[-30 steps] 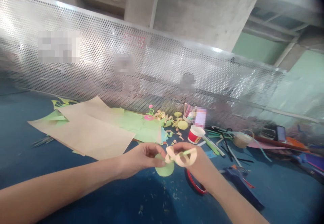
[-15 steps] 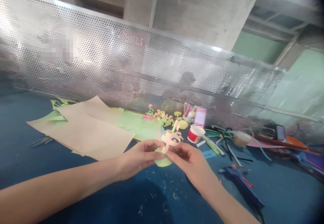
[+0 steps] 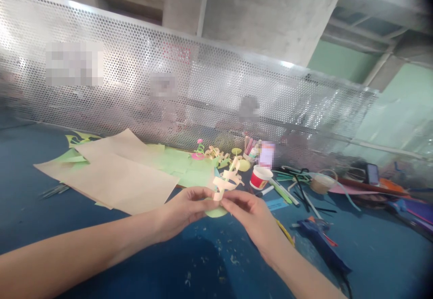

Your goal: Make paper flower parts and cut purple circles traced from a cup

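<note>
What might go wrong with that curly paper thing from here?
The pale paper spiral looks thin, so a firm pinch from the left fingers and right fingers might crease it.

It could also come away from the green disc if their join is weak; the fingers partly hide that spot.

The right forearm might bump the blue tool lying beside it.

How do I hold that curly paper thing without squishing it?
On the curly paper thing, probably the flat green base: pinch its rim from the left, as the left hand does. It's broad, while the peach curls above look thin and bendy.
</note>
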